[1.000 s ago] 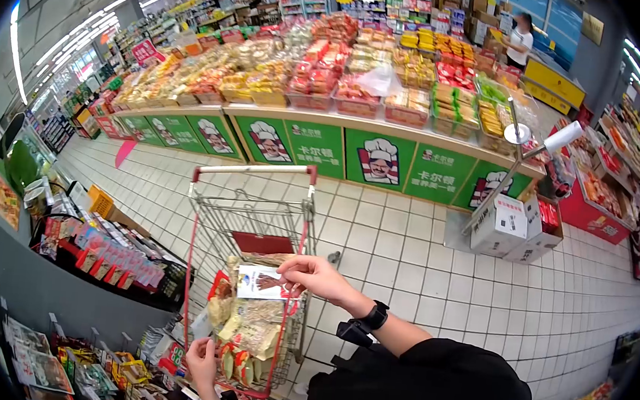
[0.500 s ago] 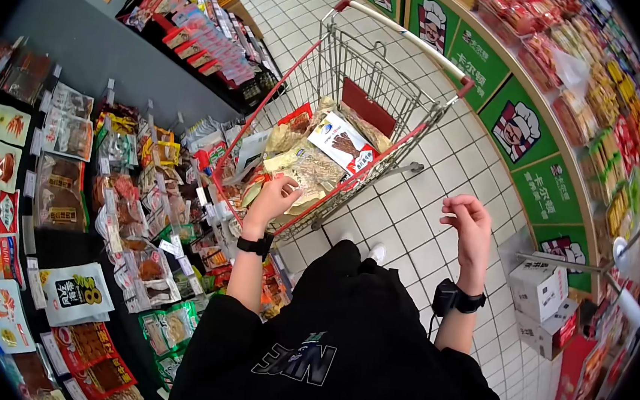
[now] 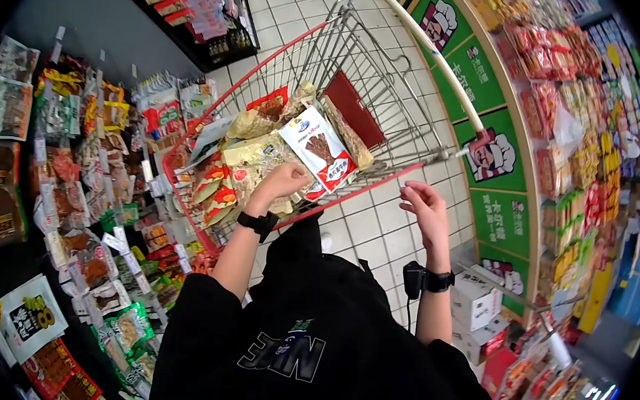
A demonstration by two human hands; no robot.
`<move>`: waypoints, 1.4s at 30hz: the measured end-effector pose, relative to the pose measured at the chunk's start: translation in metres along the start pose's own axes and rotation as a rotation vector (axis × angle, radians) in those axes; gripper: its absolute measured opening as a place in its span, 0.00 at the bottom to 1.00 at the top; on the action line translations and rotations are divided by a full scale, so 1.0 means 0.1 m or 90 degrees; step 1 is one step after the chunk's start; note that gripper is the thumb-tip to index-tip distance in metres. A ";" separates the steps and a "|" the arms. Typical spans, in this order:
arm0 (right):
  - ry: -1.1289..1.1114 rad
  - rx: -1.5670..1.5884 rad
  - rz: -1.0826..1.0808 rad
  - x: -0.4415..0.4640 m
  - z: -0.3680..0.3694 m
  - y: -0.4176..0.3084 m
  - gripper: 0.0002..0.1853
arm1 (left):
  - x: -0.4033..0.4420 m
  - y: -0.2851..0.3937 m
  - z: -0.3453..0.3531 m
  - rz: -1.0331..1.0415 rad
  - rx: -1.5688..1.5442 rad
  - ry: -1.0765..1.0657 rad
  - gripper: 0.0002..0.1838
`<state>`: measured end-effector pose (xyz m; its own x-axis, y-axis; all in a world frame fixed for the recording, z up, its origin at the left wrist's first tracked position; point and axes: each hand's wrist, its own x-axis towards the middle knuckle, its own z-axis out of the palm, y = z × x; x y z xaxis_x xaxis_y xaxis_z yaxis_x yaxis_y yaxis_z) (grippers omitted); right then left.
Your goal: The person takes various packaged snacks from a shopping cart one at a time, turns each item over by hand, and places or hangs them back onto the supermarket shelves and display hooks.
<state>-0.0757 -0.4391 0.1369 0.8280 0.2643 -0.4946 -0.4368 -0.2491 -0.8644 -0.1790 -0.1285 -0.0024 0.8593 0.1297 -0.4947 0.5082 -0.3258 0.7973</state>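
Observation:
A metal shopping cart [image 3: 336,208] with red edging stands in front of me, holding several food packages. On top lies a white packet [image 3: 316,148] with a picture of dark brown meat strips. A cream-coloured package [image 3: 254,157] sits beside it, with red and green packets [image 3: 215,195] at its left. My left hand [image 3: 282,183] is over the near side of the cart, just above the packages, its fingers loosely bent and nothing visible in them. Outside the cart, my right hand [image 3: 426,208] is raised above the floor, fingers loosely curled and apart, holding nothing.
Shelves of packaged meat snacks [image 3: 93,265] run along the left. A curved display [image 3: 499,214] with green panels and bagged goods stands at the right. White cartons [image 3: 475,301] are stacked at its foot. Pale tiles [image 3: 366,230] cover the floor.
The view has turned and shifted, so the cart appears larger and further left. My left hand is now closer to the white packet. My right hand stays raised and empty.

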 end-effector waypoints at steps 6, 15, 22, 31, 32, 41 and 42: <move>-0.084 0.018 0.179 1.05 0.56 -0.07 0.21 | 0.92 0.33 0.11 -0.167 -0.123 -0.140 0.29; -0.095 -0.014 0.275 1.49 0.81 0.05 0.21 | 1.71 0.29 0.69 -0.280 -0.316 -0.101 0.34; -0.110 -0.094 0.275 1.52 0.69 0.01 0.17 | 2.15 0.17 1.20 -0.331 -0.390 -0.070 0.27; -0.091 -0.087 0.189 1.53 0.45 -0.11 0.15 | 2.37 0.08 1.49 -0.337 -0.406 0.081 0.21; -0.088 -0.094 0.176 1.55 0.43 -0.13 0.15 | 2.40 0.06 1.46 -0.326 -0.408 0.069 0.22; -0.123 -0.152 0.151 1.57 0.33 -0.14 0.17 | 1.88 0.50 0.75 -0.272 -0.586 -0.161 0.17; -0.121 -0.148 0.145 1.55 0.35 -0.19 0.17 | 1.81 0.59 0.65 -0.288 -0.578 -0.159 0.17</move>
<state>0.0487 -0.3606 0.0734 0.6285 0.3410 -0.6991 -0.4932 -0.5203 -0.6972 0.0032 -0.1855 -0.0676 0.5942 -0.1667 -0.7868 0.7206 0.5450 0.4287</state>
